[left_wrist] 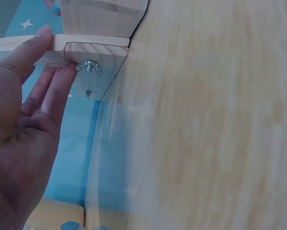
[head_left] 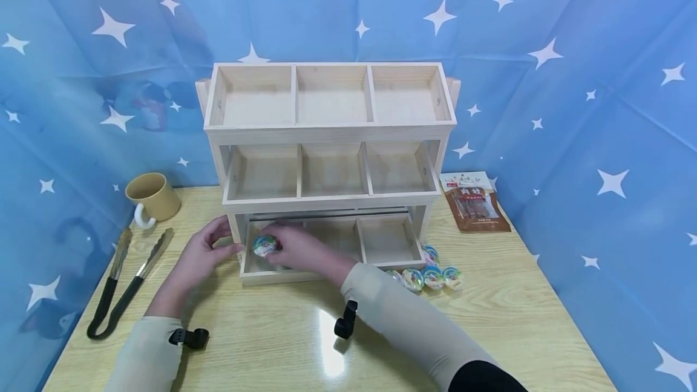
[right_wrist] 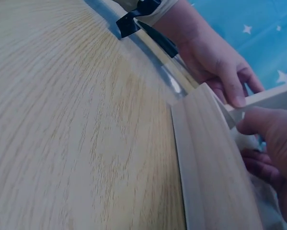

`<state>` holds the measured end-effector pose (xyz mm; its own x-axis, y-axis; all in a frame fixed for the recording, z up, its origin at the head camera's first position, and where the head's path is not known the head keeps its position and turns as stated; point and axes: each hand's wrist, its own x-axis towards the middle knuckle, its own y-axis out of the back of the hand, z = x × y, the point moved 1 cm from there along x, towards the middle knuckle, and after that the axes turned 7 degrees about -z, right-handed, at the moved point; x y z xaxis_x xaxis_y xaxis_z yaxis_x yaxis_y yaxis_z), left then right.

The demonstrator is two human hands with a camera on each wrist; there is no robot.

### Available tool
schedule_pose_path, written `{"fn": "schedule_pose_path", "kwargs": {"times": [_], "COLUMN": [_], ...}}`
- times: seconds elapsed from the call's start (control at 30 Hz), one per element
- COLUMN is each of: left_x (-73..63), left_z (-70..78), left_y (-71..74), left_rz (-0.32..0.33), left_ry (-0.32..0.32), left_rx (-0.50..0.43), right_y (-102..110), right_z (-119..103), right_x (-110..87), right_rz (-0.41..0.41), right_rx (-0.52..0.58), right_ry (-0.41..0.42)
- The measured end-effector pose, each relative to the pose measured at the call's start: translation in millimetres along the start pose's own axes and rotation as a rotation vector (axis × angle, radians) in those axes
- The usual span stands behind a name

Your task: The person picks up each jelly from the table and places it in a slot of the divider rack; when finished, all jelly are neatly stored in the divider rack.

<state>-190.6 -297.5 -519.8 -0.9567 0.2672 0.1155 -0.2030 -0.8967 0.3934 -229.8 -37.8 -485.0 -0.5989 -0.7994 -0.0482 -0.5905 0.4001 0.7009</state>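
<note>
A pale wooden rack (head_left: 332, 135) has three tiers of trays, each split into three compartments. My right hand (head_left: 299, 248) pinches a small jelly cup (head_left: 265, 245) with a colourful lid over the left compartment of the bottom tray (head_left: 383, 264). In the right wrist view the fingers partly hide that cup (right_wrist: 248, 139). At the rack's lower left side, my left hand (head_left: 202, 254) holds the wooden frame. The left wrist view has its thumb on one face of a wooden piece (left_wrist: 95, 40) and its fingers on the other, beside a wing nut (left_wrist: 89, 67).
Several more jelly cups (head_left: 432, 277) lie by the rack's lower right corner. A brown snack packet (head_left: 474, 203) is at the back right. To the left are a tan mug (head_left: 155, 195) and black-handled tongs (head_left: 130, 289). Star-printed blue cloth (head_left: 572, 107) surrounds the table.
</note>
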Motion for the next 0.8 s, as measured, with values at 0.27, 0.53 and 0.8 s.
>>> {"fn": "schedule_pose_path", "kwargs": {"times": [0.27,0.53,0.8], "left_x": [0.3,0.4,0.1], "left_z": [0.0,-1.1,-2.9], "left_y": [1.2,1.7,1.6], "left_rz": [-0.004,-0.008,-0.014], "left_ry": [0.027,0.022,0.004], "left_rx": [0.018,-0.008,-0.004], "right_y": [-9,-17,-19], "right_z": [0,0,2], "right_x": [13.8,16.4,18.5], "right_rz": [-0.018,-0.012,0.0], "right_rx": [-0.161,-0.304,-0.305], "right_ry": [0.045,0.029,0.008]}}
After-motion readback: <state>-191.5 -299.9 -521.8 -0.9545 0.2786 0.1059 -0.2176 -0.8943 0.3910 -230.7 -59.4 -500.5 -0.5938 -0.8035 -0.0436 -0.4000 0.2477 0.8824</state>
